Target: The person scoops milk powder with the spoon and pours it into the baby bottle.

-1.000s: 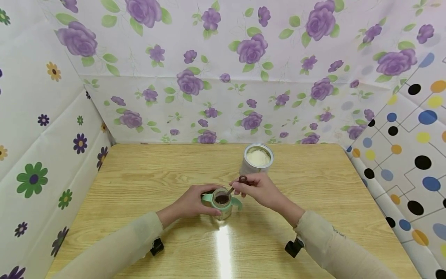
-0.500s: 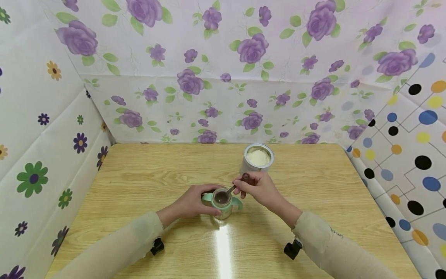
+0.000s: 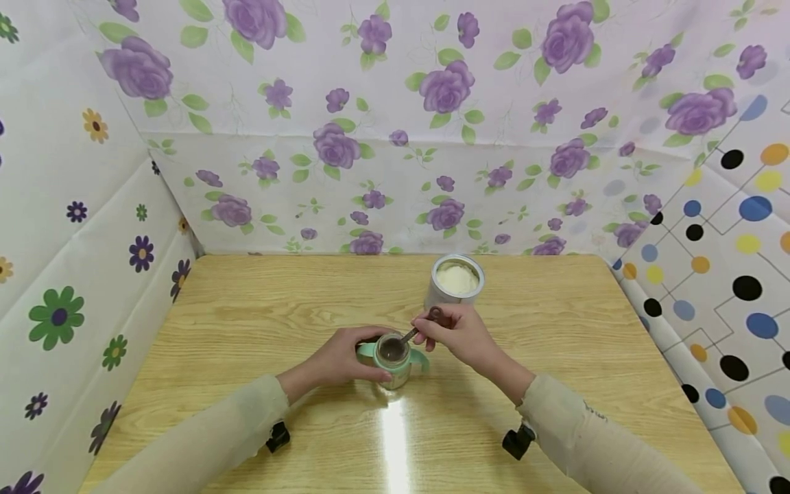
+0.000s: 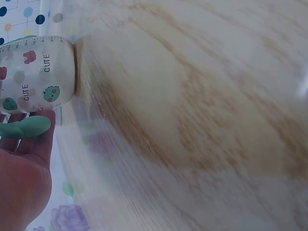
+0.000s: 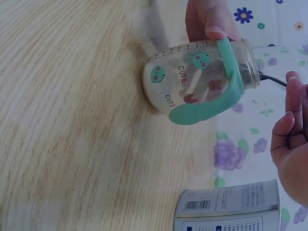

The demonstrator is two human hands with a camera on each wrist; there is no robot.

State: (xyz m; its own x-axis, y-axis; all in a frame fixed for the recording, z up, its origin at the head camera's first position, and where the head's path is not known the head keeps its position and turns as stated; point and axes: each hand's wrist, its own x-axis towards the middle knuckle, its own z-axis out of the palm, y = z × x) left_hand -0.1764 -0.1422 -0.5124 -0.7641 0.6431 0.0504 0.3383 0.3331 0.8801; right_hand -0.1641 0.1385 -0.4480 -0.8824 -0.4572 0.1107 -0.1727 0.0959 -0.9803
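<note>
A clear feeding bottle [image 3: 398, 376] with mint-green handles stands upright and open-topped on the table. My left hand [image 3: 345, 357] grips it from the left, fingers behind and thumb in front. Through its mouth a dark, murky inside shows. My right hand [image 3: 459, 335] pinches a dark brown spoon [image 3: 412, 333] with a ring at its end, slanting down into the bottle's mouth. In the right wrist view the bottle [image 5: 180, 82] bears "CUTE" prints and a measuring scale, and the spoon [image 5: 273, 79] enters its neck. The left wrist view shows my left hand [image 4: 24, 187] behind one handle [image 4: 29, 127].
Behind my right hand stands an open metal can [image 3: 437, 296] of pale powder. The wooden table [image 3: 278, 295] meets a flowered cloth wall [image 3: 395, 185] at the back, with patterned cloth along both sides. A bright reflection lies in front of the bottle.
My right hand and the spoon have shifted slightly right, then stayed nearly still over the last half second. The bottle's inside looks paler than a second ago. The left hand has kept its place.
</note>
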